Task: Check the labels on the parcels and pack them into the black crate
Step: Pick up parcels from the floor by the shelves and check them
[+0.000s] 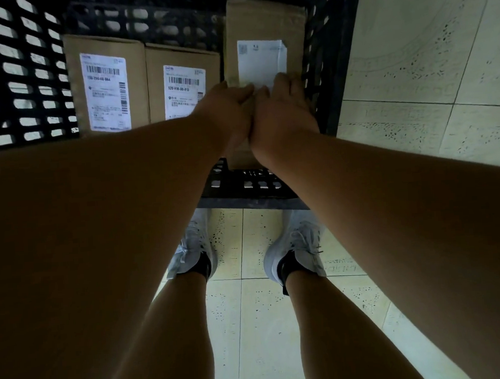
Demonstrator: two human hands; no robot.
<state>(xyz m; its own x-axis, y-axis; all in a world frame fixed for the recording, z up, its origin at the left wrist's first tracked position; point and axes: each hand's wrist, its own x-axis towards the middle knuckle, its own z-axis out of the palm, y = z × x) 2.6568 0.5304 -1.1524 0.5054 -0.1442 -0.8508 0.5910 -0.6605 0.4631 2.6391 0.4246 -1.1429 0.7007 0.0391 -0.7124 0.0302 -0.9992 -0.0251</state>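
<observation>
The left hand (228, 108) and right hand (281, 105) sit side by side, touching at the wrists, both laid on the near part of the right box (262, 21) inside the black crate (22, 71). The fingers of each hand reach forward over the lower edge of that box's white label (261, 59); the left fingers lie fairly flat and the right ones curl a little, and whether either hand grips the box or only presses on it cannot be told, since the palms hide the contact. This box stands against the crate's right wall and stretches from beneath the hands toward the far wall. To its left, just beside it, lies the middle box (183, 82), label up with a barcode, its near end hidden behind the left forearm. The left box (106, 81) touches the middle one and lies label up too, apart from both hands. The crate rests on a pale tiled floor (428, 61), and two white shoes (293, 245) stand on the tiles just before its near wall.
</observation>
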